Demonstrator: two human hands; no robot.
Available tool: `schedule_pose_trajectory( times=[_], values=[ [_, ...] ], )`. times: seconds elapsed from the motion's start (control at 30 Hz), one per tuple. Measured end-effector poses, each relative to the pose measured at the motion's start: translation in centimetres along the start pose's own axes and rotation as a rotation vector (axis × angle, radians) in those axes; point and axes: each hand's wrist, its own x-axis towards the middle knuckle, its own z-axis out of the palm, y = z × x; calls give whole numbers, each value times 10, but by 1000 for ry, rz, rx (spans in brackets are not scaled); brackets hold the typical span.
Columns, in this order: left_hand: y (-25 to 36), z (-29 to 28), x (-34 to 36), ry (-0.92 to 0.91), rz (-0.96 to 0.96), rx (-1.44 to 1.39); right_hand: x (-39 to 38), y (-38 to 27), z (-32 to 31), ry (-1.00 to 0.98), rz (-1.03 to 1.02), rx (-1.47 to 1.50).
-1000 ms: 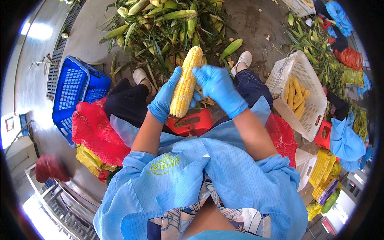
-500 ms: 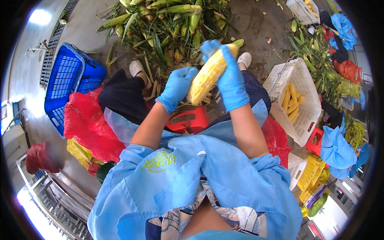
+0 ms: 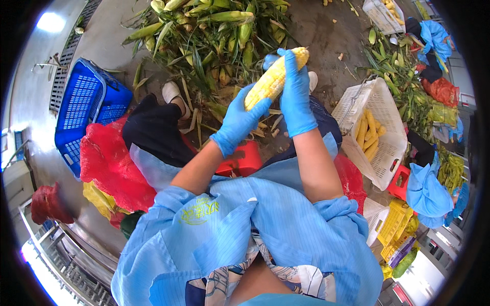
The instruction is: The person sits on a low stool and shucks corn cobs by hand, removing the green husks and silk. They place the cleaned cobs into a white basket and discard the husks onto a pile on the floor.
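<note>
Both hands wear blue gloves and hold one husked yellow corn cob (image 3: 270, 81), tilted with its tip up to the right. My left hand (image 3: 240, 120) grips the cob's lower end. My right hand (image 3: 295, 92) wraps the upper part near the tip. Below the hands sits a red stool (image 3: 242, 160) between my knees. A pile of green unhusked corn and husks (image 3: 204, 35) lies on the floor just beyond the cob.
A white crate (image 3: 380, 137) with several husked cobs stands at the right. A blue crate (image 3: 84, 109) and a red mesh sack (image 3: 109, 163) lie at the left. More corn, bags and crates line the right edge, where another person in blue (image 3: 426, 191) sits.
The cob has swung from near upright to tilted right and moved toward the white crate. My right hand has slid up to the tip.
</note>
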Motion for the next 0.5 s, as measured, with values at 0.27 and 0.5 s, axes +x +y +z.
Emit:
schedule_pose_trajectory(
  times=[0.27, 0.5],
  values=[
    [39, -49, 25, 159, -73, -318, -89, 119, -58, -903, -293, -1166],
    [52, -107, 20, -264, -309, -89, -18, -34, -13, -304, -829, -1491]
  ],
)
